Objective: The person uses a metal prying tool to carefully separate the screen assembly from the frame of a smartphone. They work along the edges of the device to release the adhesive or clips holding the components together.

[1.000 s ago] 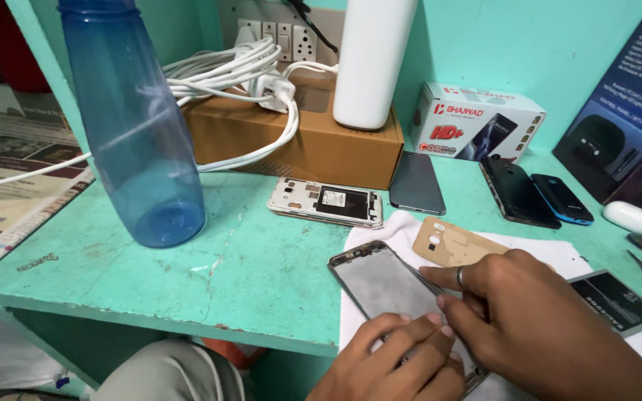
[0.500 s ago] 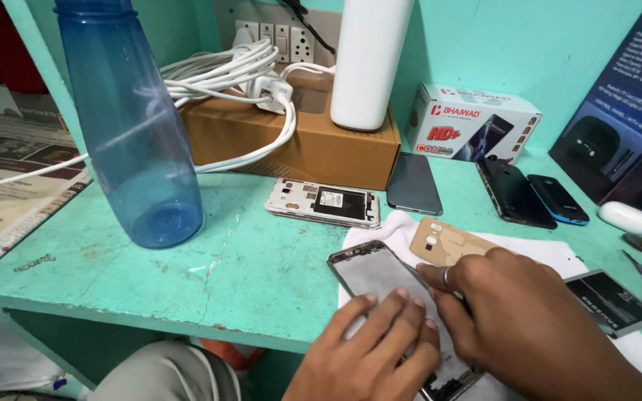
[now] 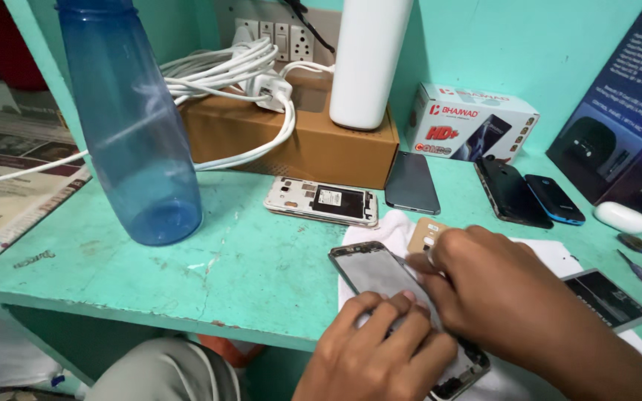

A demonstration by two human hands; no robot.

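A stripped phone frame [image 3: 371,269] with a grey metal plate lies on a white cloth [image 3: 391,226] at the front of the green table [image 3: 247,260]. My left hand [image 3: 380,353] presses on its lower half with the fingers flat. My right hand [image 3: 510,297] rests over the frame's right edge, fingertips pinched at the side; a ring shows on one finger. A tan back cover [image 3: 423,234] peeks out just beyond my right hand.
A blue plastic bottle [image 3: 131,126] stands at left. An opened white phone [image 3: 322,201], a dark phone [image 3: 411,183], two more phones [image 3: 525,194], a battery [image 3: 603,297], a cardboard box [image 3: 299,141] with white cables, a white cylinder [image 3: 369,59], printed boxes and tools lie around.
My left hand slid up onto the phone frame. My right hand moved left and forward, now covering most of the tan back cover.
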